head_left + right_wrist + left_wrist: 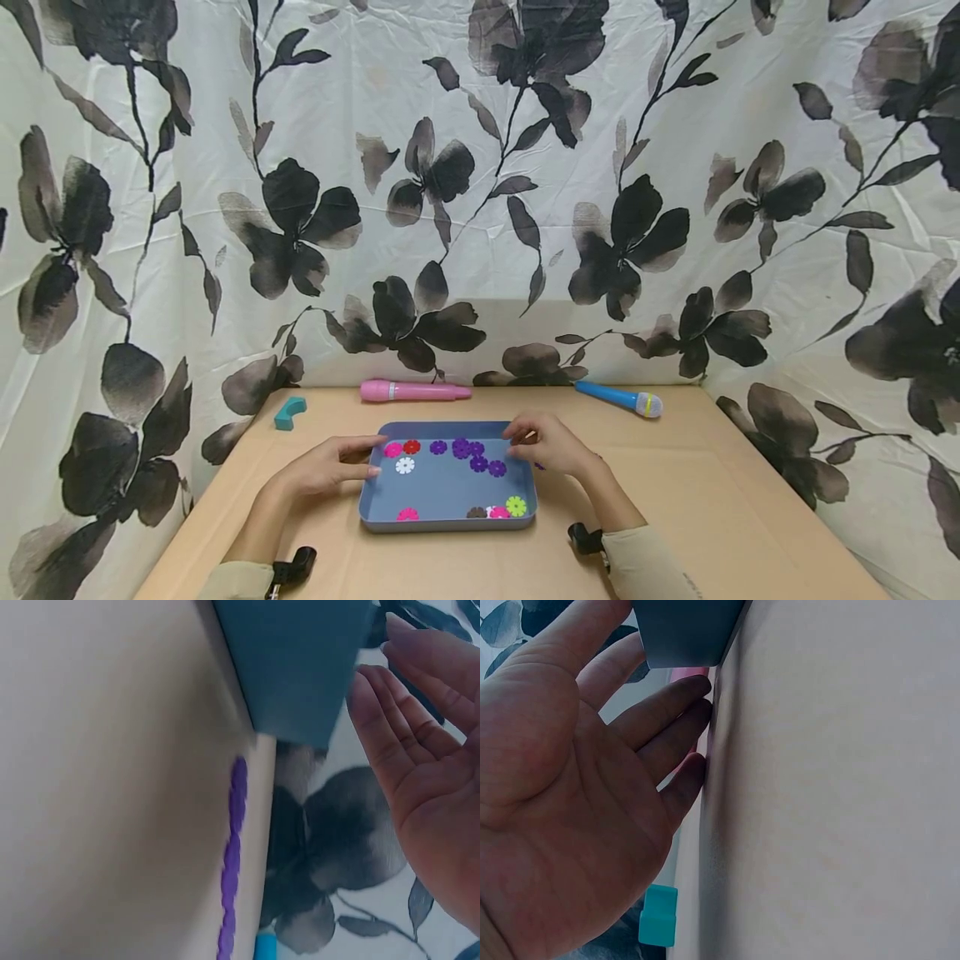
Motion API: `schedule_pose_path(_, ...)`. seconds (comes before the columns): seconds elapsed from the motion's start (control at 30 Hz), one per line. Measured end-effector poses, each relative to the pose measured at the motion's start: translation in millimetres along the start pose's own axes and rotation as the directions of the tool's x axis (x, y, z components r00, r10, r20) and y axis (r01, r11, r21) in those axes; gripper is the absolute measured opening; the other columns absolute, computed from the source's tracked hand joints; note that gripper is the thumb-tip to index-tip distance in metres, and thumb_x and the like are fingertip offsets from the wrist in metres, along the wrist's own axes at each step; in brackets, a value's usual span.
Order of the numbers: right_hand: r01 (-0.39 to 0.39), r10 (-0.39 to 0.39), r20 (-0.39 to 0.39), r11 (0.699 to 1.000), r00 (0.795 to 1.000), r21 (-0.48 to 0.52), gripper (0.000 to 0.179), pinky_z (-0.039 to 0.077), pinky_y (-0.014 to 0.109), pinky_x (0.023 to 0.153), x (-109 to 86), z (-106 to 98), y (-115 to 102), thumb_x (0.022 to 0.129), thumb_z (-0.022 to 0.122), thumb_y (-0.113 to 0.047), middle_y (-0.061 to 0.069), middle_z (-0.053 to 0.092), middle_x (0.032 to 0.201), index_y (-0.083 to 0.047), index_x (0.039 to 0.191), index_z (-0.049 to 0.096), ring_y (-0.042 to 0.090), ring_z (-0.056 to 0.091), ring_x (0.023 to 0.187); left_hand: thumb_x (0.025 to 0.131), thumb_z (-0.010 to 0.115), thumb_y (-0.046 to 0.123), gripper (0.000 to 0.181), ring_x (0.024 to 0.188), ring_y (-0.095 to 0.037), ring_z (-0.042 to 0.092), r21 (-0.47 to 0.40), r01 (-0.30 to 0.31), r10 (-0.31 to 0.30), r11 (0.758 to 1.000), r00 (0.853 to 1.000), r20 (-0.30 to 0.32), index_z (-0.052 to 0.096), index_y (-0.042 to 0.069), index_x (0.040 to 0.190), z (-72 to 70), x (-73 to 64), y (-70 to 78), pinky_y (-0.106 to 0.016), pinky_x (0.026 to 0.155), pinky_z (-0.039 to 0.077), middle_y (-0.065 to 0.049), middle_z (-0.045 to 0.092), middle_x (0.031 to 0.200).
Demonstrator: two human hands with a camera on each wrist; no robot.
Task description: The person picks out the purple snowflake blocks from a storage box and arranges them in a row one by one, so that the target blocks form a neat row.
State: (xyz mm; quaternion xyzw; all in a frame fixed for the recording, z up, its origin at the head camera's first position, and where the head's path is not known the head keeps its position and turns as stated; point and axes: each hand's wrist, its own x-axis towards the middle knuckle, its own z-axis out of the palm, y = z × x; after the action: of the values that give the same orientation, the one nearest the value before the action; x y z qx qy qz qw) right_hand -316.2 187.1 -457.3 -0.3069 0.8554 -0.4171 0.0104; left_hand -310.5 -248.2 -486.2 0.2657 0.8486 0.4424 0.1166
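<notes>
A blue-grey tray (450,527) holds small flower-shaped discs, among them several purple ones (478,463), a white one (405,465), a red one (412,447) and a lime green one (515,506). At the tray's left side is my left hand (324,463), thumb and fingertips at the rim, fingers fairly straight. My right hand (555,448) hovers over the right rim with loosely bent fingers and nothing visible in them. In the right wrist view a line of purple flower discs (231,866) lies on the table beside the tray wall, mostly hidden under the hand in the head view.
Behind the tray lie a pink toy microphone (416,391) and a blue one (618,399) along the table's back edge. A teal angular block (289,412) sits at the back left. Floral cloth (517,275) hangs around the table (697,500).
</notes>
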Motion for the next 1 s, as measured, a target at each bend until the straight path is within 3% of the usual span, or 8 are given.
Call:
schedule_pose_path(0.33, 0.006, 0.015, 0.122, 0.984, 0.992, -0.176, 0.017, 0.059, 0.023, 0.076, 12.2, 23, -9, 0.094, 0.077, -0.008, 0.01, 0.071, 0.104, -0.002, 0.11, 0.076, 0.014, 0.067, 0.091, 0.099, 0.072, 0.033, 0.062, 0.15, -0.043, 0.039, 0.034, 0.006, -0.006, 0.999, 1.0, -0.014, 0.054, 0.007, 0.151, -4.2, 0.1, 3.7, -0.057, 0.122, 0.029, -0.02, 0.049, 0.157)
schedule_pose_path(0.53, -0.007, 0.049, 0.118, 0.944, 0.992, -0.331, 0.016, 0.058, 0.025, 0.078, 16.5, 33, -10, 0.092, 0.078, -0.006, 0.005, 0.069, 0.099, -0.004, 0.108, 0.077, 0.013, 0.064, 0.089, 0.098, 0.073, 0.038, 0.064, 0.15, -0.041, 0.041, 0.078, 0.008, -0.006, 0.997, 0.999, -0.033, 0.055, 0.009, 0.151, -6.0, 3.8, 6.3, -0.057, 0.123, 0.032, -0.017, 0.051, 0.157)
schedule_pose_path(0.7, -0.027, 0.09, 0.132, 0.907, 0.987, -0.419, 0.012, 0.055, 0.024, 0.076, 14.1, 41, -11, 0.093, 0.078, -0.007, 0.0, 0.066, 0.096, -0.009, 0.104, 0.077, 0.009, 0.056, 0.085, 0.098, 0.073, 0.035, 0.063, 0.149, -0.044, 0.041, 0.069, -0.012, 0.013, 0.998, 1.0, -0.014, 0.054, 0.005, 0.151, -4.2, 1.8, 4.9, -0.06, 0.122, 0.029, -0.02, 0.051, 0.156)
schedule_pose_path(1.0, -0.013, 0.087, 0.138, 0.885, 0.987, -0.465, 0.01, 0.054, 0.024, 0.074, 11.3, 44, -16, 0.091, 0.079, -0.005, -0.001, 0.065, 0.091, -0.01, 0.099, 0.076, 0.009, 0.055, 0.082, 0.099, 0.072, 0.034, 0.06, 0.149, -0.042, 0.041, 0.067, 0.002, 0.0, 0.998, 1.0, -0.02, 0.055, 0.008, 0.151, 0.2, -2.7, 2.6, -0.051, 0.122, 0.033, -0.02, 0.051, 0.156)
